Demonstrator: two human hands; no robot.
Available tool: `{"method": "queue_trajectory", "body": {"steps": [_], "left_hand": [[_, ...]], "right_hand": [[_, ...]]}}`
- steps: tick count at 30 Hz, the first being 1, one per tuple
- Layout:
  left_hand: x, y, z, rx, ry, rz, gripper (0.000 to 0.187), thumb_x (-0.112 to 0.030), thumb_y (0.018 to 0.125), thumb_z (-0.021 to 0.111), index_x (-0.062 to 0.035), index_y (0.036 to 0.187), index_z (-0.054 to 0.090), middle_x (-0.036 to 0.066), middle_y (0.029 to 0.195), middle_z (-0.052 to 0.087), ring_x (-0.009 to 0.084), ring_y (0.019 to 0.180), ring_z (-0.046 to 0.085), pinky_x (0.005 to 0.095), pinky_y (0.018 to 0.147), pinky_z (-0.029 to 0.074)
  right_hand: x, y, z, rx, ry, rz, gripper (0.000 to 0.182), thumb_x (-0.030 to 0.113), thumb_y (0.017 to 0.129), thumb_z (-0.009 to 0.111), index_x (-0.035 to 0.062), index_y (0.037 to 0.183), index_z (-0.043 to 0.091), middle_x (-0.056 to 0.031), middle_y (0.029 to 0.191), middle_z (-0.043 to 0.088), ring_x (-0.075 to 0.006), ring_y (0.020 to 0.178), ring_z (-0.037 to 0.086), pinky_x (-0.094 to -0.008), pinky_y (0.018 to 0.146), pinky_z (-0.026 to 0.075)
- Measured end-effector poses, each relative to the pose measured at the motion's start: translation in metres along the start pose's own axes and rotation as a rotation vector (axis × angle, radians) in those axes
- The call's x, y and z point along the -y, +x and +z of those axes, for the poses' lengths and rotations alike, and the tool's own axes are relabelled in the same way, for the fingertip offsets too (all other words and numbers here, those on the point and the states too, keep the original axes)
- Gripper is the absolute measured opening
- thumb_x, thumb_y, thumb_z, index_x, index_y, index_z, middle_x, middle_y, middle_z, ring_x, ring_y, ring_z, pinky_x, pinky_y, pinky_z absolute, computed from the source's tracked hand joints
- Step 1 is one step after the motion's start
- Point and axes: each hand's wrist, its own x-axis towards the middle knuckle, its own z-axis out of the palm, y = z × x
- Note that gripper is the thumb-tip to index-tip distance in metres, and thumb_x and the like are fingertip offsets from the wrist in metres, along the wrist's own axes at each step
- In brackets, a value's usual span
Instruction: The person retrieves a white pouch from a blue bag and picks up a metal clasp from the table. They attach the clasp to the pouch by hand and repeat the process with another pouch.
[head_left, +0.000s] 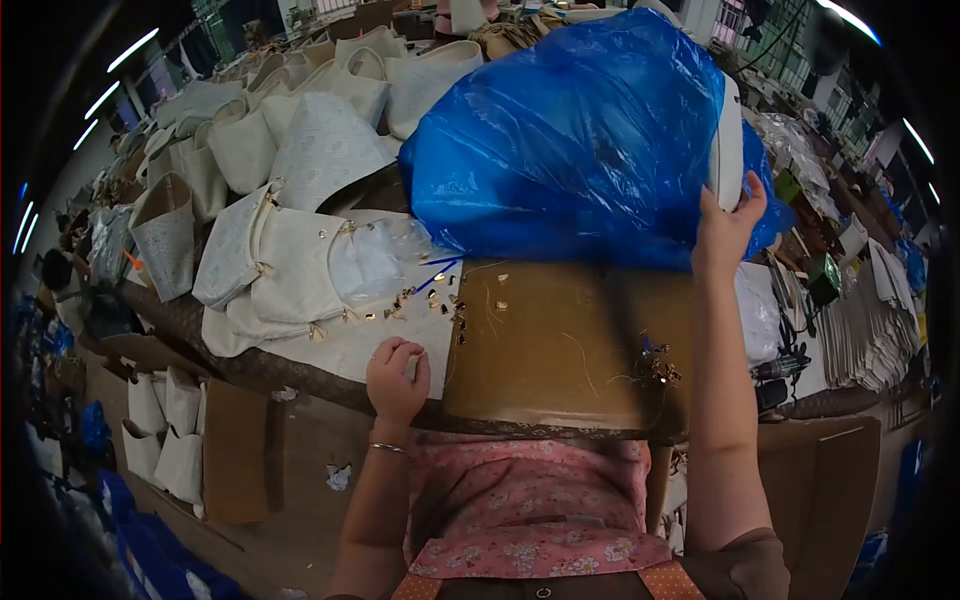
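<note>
My right hand (727, 225) is raised at the right, its thumb and fingers closed on the lower end of a long white piece (728, 145) beside a large blue plastic bag (570, 140). My left hand (398, 380) hovers at the front edge of the table with its fingers curled; what they hold, if anything, is too small to make out. Between the hands lies a brown board (560, 350) with small gold metal pieces (660, 365) and loose threads on it. More gold pieces lie on a white sheet (400, 345) near my left hand.
White bags (250, 250) are piled at the left, with several more behind. A cardboard box (235, 450) holding white pieces stands on the floor at lower left. Stacked sheets (870, 320) and a clear plastic bag (758, 310) lie at the right. Another person (65, 285) is at the far left.
</note>
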Motion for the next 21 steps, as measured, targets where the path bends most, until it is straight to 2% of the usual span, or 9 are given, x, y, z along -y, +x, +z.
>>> {"method": "queue_trajectory", "body": {"steps": [1,4,5,9,11,12,14,19,21], "left_hand": [[-0.001,0.0,0.0,-0.005,0.002,0.0,0.01,-0.007,0.072,0.068,-0.0072,0.081,0.063,0.01,0.088,0.059,0.0307,0.079,0.059,0.0381,0.066,0.046],[0.0,0.001,0.0,-0.01,0.0,0.02,0.011,-0.007,0.072,0.068,-0.0065,0.081,0.062,0.01,0.087,0.059,0.0309,0.078,0.058,0.0377,0.066,0.046],[0.0,0.0,0.0,-0.013,0.003,0.029,0.011,-0.007,0.071,0.068,-0.0062,0.081,0.063,0.011,0.087,0.058,0.031,0.078,0.058,0.0377,0.066,0.046],[0.005,-0.002,-0.001,0.06,-0.044,-0.047,0.013,-0.005,0.073,0.067,-0.0058,0.085,0.063,0.01,0.09,0.058,0.0258,0.085,0.059,0.0341,0.071,0.046],[0.014,-0.003,0.005,0.014,-0.217,-0.209,0.018,-0.004,0.075,0.066,-0.0052,0.093,0.062,0.007,0.097,0.056,0.0202,0.095,0.056,0.0302,0.077,0.044],[0.006,-0.001,0.007,0.019,-0.218,-0.198,0.018,-0.004,0.075,0.066,-0.0052,0.093,0.062,0.007,0.097,0.056,0.0202,0.095,0.056,0.0302,0.077,0.044],[-0.024,-0.001,0.008,0.077,-0.638,-0.347,0.03,-0.001,0.078,0.062,-0.0034,0.107,0.058,0.005,0.109,0.053,0.0159,0.103,0.052,0.0268,0.085,0.041],[-0.139,0.023,0.004,0.324,-0.981,-0.199,0.06,-0.01,0.081,0.06,-0.0026,0.135,0.036,0.009,0.132,0.044,0.0202,0.123,0.042,0.0319,0.1,0.033],[-0.166,0.033,0.004,0.378,-1.048,-0.121,0.072,-0.011,0.078,0.062,-0.0028,0.14,0.028,0.01,0.14,0.037,0.0218,0.131,0.035,0.0339,0.105,0.027]], "right_hand": [[0.0,-0.002,-0.014,-0.013,-0.01,-0.006,0.063,0.004,0.075,0.07,0.0032,0.127,0.036,-0.017,0.118,0.048,-0.0269,0.105,0.051,-0.0359,0.091,0.041],[-0.004,-0.014,-0.061,-0.081,-0.723,-0.519,0.066,0.001,0.077,0.069,0.0063,0.131,0.031,-0.0122,0.12,0.044,-0.0246,0.115,0.044,-0.0359,0.099,0.036],[-0.003,-0.019,-0.073,-0.091,-0.735,-0.516,0.066,0.001,0.077,0.069,0.0063,0.131,0.031,-0.0122,0.12,0.044,-0.0246,0.115,0.044,-0.0359,0.099,0.036],[0.024,-0.049,-0.101,-0.252,-0.128,-0.286,0.065,0.01,0.082,0.069,0.0057,0.133,0.028,-0.0112,0.122,0.045,-0.0244,0.117,0.043,-0.0376,0.101,0.035],[0.048,-0.071,-0.11,-0.193,0.327,0.177,0.062,0.011,0.087,0.064,0.0043,0.135,0.025,-0.0112,0.126,0.045,-0.0241,0.114,0.046,-0.0375,0.099,0.038],[0.05,-0.081,-0.118,-0.166,0.305,0.236,0.059,0.013,0.091,0.058,0.0029,0.137,0.023,-0.0116,0.13,0.045,-0.0256,0.115,0.048,-0.0386,0.1,0.039],[0.05,-0.103,-0.127,-0.043,0.492,0.387,0.059,0.017,0.092,0.056,0.0032,0.139,0.024,-0.0124,0.133,0.044,-0.0267,0.119,0.047,-0.0399,0.101,0.038],[0.056,-0.163,-0.139,0.324,1.085,1.213,0.051,0.035,0.096,0.046,0.0029,0.135,0.04,-0.0161,0.13,0.052,-0.0325,0.118,0.052,-0.0456,0.101,0.041],[0.045,-0.183,-0.148,0.551,1.17,1.368,0.057,0.037,0.096,0.045,0.0044,0.141,0.031,-0.0163,0.138,0.043,-0.0326,0.126,0.043,-0.0474,0.107,0.033]]}}
